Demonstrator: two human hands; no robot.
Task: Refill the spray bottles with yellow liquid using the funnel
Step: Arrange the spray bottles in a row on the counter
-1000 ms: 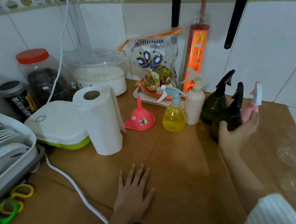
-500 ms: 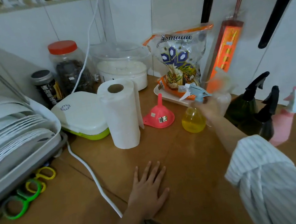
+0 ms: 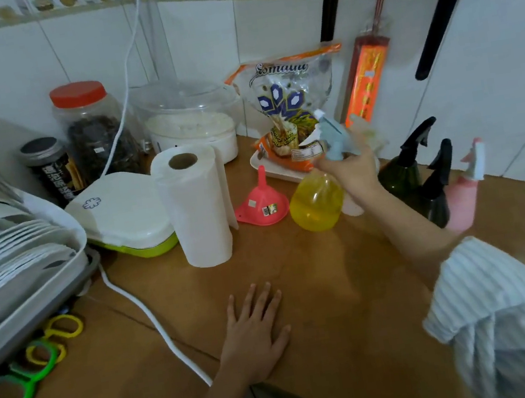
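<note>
Centre frame, the right hand (image 3: 350, 170) grips the tilted yellow spray bottle (image 3: 318, 204) at its neck; the pink funnel (image 3: 261, 202) sits just left. Lower centre, the left hand (image 3: 255, 331) lies flat, holding nothing. Swinging the bottle could topple the funnel.

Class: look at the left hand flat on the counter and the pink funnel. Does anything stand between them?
Nothing visible does. Bare counter lies between the left hand and the funnel. The paper towel roll stands just left of that path, the yellow bottle to its right.
</note>
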